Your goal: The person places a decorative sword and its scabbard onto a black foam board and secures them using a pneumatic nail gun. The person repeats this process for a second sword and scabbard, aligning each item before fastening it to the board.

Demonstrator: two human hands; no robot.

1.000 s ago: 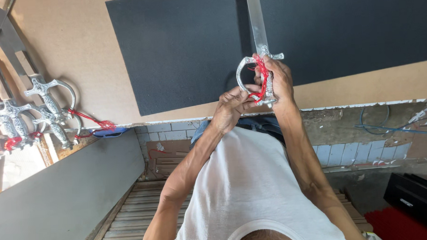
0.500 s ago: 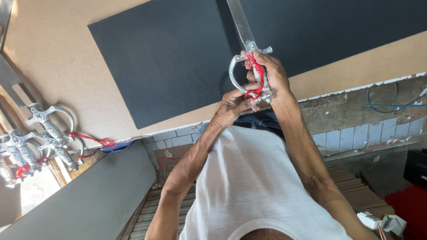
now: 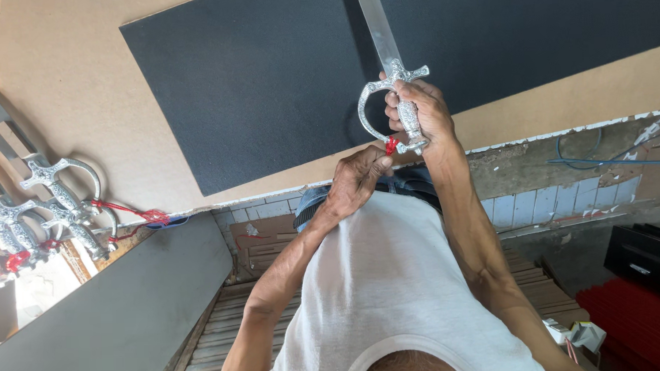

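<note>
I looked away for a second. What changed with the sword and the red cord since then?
The red cord was wound over the silver hilt; now only a bit shows at the pommel, pinched by the left hand. The right hand still grips the hilt. The finished swords at the side stayed put.

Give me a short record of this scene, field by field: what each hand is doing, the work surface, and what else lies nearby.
right hand: wrapped around the silver sword hilt
left hand: pinching the red cord at the pommel end
sword blade: lies across the black mat
surface: brown board under the mat
nearby: other silver hilts with red cords, far left edge
</note>
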